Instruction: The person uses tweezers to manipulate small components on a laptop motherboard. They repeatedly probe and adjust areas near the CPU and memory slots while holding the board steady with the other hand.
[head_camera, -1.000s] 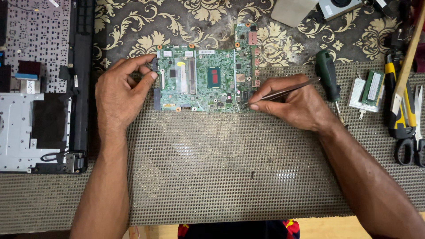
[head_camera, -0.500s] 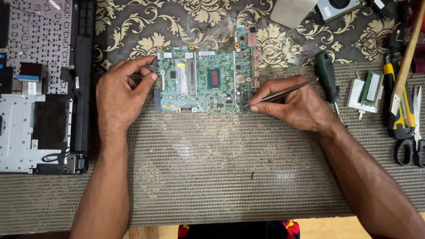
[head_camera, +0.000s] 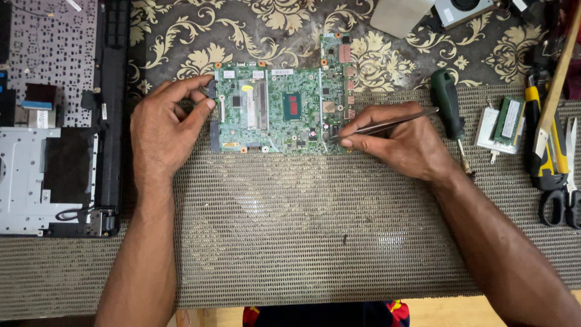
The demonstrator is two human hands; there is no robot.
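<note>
Green and studded with small chips, a laptop motherboard [head_camera: 281, 109] lies flat across the far edge of a grey mesh mat [head_camera: 302, 242], its upper part resting on the dark, gold-patterned cloth [head_camera: 200, 36] that covers the tabletop. The left hand [head_camera: 160, 130] holds the board's left edge, thumb and forefinger pinched around a dark connector at that corner. The right hand [head_camera: 402, 142] grips slim metal tweezers [head_camera: 387, 124], fingers closed around the shaft, with the tips touching the board near its lower right corner. Just beyond the right hand lies a green-handled screwdriver [head_camera: 449, 109], its shaft pointing toward the person. To the right of it a memory module [head_camera: 507, 120] rests on a small white piece. Farther right, near the edge of the view, lie a yellow-and-black tool [head_camera: 540, 136] and black-handled scissors [head_camera: 566, 194]. On the far left sits an opened laptop base [head_camera: 54, 175] with its silver tray and dark frame, and a keyboard underside [head_camera: 48, 54] lies above it.
</note>
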